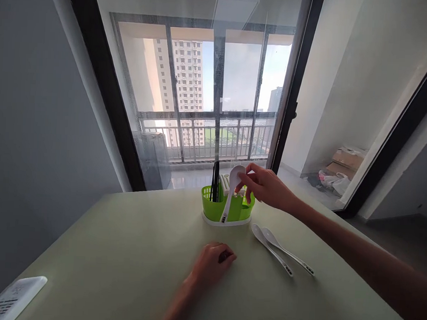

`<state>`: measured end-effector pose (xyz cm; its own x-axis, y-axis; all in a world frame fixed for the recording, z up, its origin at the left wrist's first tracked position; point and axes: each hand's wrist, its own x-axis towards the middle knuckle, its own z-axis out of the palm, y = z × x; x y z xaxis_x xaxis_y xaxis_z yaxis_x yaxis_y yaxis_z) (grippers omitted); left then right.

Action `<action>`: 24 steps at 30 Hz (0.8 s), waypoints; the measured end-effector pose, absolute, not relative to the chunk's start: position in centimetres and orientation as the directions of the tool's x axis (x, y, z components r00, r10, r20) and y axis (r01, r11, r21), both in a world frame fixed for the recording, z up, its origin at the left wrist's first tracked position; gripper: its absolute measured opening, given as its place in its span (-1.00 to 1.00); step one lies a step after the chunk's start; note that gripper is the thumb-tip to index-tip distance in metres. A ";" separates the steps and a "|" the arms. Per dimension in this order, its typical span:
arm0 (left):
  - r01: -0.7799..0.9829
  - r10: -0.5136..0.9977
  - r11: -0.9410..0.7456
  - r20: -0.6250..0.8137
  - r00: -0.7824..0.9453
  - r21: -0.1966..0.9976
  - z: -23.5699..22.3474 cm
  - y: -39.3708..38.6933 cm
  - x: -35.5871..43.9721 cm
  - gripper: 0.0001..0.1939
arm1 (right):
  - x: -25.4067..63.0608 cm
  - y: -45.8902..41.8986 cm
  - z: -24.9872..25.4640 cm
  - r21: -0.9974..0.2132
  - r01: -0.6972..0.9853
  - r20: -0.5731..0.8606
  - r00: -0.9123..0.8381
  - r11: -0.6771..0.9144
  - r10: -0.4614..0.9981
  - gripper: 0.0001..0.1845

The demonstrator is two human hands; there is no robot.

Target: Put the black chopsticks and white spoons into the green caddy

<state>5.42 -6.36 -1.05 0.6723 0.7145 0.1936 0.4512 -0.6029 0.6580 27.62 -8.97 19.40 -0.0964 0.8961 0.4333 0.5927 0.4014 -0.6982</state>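
Note:
My right hand (264, 183) pinches a white spoon (236, 175) by its bowl, with the handle slanting down and to the left. The spoon hangs in front of a green utensil caddy (211, 211) with a white base. Black chopsticks (215, 183) stand upright in the caddy's left compartment. Part of the caddy's right side is hidden by my fingers. Two more white spoons, a left one (271, 250) and a right one (289, 253), lie on the table at the caddy's right. Nearer to me, my left hand (214, 264) rests loosely closed, holding nothing visible.
The pale green table (132, 241) reaches to a glass sliding door at the back. A white object with dark bars (16, 295) lies at the near left corner. Beyond the glass at right are cardboard boxes (348, 161) and bags on the floor.

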 end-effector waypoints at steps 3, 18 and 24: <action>0.451 0.709 -0.604 0.185 0.680 0.657 -0.8 -6.4 5.4 -0.81 | 26.9 -7.4 19.9 -0.568 0.688 0.543 -0.099 0.451 0.834 -0.57; 0.441 0.712 -0.583 0.168 0.681 0.682 -0.6 -6.5 5.2 -0.80 | 23.9 -2.9 11.0 0.138 0.945 0.762 -0.292 0.295 0.578 -0.78; 0.445 0.727 -0.577 0.182 0.662 0.685 -1.0 -6.5 5.3 -0.82 | 23.9 -2.6 9.4 0.166 0.936 0.752 -0.323 0.310 0.574 -0.86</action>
